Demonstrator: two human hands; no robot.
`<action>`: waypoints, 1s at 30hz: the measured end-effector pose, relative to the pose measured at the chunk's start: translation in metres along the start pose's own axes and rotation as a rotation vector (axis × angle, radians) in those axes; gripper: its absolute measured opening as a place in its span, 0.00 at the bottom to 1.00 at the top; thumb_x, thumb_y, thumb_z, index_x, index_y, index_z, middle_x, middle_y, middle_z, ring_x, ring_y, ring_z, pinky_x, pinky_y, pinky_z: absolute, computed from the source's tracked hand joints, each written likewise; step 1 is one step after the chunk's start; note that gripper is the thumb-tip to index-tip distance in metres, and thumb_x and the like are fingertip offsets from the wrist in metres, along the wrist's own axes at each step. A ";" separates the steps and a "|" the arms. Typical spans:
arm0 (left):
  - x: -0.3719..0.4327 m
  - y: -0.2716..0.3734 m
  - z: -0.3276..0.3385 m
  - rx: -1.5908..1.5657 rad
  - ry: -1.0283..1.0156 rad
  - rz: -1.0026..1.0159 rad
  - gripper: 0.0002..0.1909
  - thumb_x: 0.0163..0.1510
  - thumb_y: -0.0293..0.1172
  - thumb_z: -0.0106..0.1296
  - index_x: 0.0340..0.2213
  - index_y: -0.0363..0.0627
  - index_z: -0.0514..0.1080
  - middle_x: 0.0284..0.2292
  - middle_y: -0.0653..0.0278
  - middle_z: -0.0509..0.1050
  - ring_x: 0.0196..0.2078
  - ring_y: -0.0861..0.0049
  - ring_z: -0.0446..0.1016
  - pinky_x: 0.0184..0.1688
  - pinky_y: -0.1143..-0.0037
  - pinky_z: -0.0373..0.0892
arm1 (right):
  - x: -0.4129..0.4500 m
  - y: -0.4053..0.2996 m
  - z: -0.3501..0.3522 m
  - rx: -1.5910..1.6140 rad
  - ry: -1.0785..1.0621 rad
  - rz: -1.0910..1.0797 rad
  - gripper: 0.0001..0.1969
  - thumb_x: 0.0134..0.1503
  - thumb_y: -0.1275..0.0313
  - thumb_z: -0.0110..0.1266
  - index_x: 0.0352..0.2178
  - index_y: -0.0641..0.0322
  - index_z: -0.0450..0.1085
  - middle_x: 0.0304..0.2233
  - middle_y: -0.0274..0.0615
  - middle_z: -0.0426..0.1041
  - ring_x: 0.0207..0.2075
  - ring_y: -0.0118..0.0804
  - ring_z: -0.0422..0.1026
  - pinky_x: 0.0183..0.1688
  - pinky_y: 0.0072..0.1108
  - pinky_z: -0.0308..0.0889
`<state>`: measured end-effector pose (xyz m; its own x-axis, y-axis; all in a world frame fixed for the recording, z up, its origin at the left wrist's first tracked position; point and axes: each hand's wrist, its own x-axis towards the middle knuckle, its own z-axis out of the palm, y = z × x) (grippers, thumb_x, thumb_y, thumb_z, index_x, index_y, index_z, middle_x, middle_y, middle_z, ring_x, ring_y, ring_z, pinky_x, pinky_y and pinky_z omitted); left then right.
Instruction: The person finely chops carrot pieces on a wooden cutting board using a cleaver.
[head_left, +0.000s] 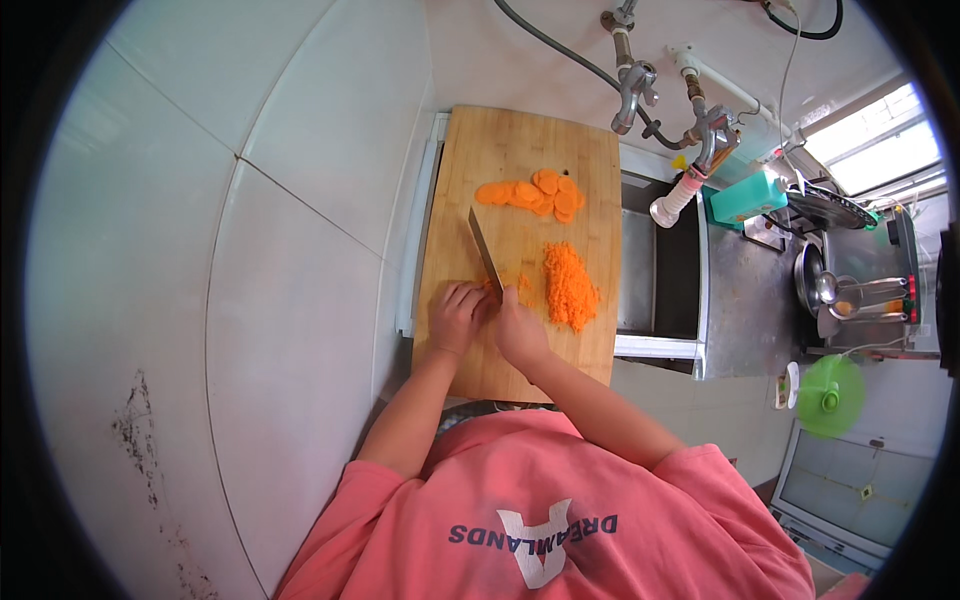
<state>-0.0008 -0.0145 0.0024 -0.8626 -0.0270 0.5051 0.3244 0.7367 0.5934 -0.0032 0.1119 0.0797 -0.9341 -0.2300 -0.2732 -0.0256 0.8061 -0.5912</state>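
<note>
A kitchen knife is gripped in my right hand, its blade pointing away from me and slanting left over the wooden cutting board. Just left of the blade, my left hand rests with fingers bent near small carrot bits. What lies under those fingers is mostly hidden. Right of the knife sits a heap of finely chopped carrot. Farther up the board, overlapping round carrot slices form a row that widens into a pile at its right end.
White wall tiles rise close on the left. Right of the board is a sink, below two metal taps. A turquoise container, pans and ladles stand farther right. A green round lid is lower right.
</note>
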 end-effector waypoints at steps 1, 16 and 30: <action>0.000 -0.001 0.000 -0.001 0.002 0.005 0.09 0.38 0.21 0.57 0.27 0.41 0.74 0.31 0.63 0.75 0.34 0.66 0.72 0.36 0.71 0.69 | 0.003 0.000 0.001 -0.011 0.012 0.015 0.12 0.50 0.77 0.40 0.37 0.68 0.53 0.22 0.63 0.70 0.27 0.63 0.70 0.29 0.45 0.65; 0.005 0.003 -0.005 -0.003 0.000 0.014 0.06 0.40 0.23 0.59 0.25 0.41 0.74 0.30 0.64 0.75 0.34 0.67 0.72 0.37 0.71 0.69 | 0.009 0.038 -0.008 -0.079 0.096 0.011 0.09 0.54 0.74 0.42 0.35 0.66 0.54 0.20 0.61 0.70 0.25 0.60 0.71 0.27 0.44 0.66; 0.003 0.002 0.000 -0.025 0.008 0.004 0.06 0.40 0.22 0.58 0.25 0.40 0.73 0.30 0.62 0.75 0.35 0.65 0.72 0.37 0.71 0.69 | 0.010 0.022 -0.023 0.170 0.049 -0.019 0.10 0.54 0.74 0.43 0.35 0.68 0.54 0.18 0.63 0.69 0.23 0.63 0.70 0.26 0.45 0.64</action>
<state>-0.0024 -0.0129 0.0048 -0.8580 -0.0297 0.5129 0.3378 0.7196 0.6067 -0.0216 0.1401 0.0815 -0.9504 -0.2140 -0.2259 0.0134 0.6971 -0.7168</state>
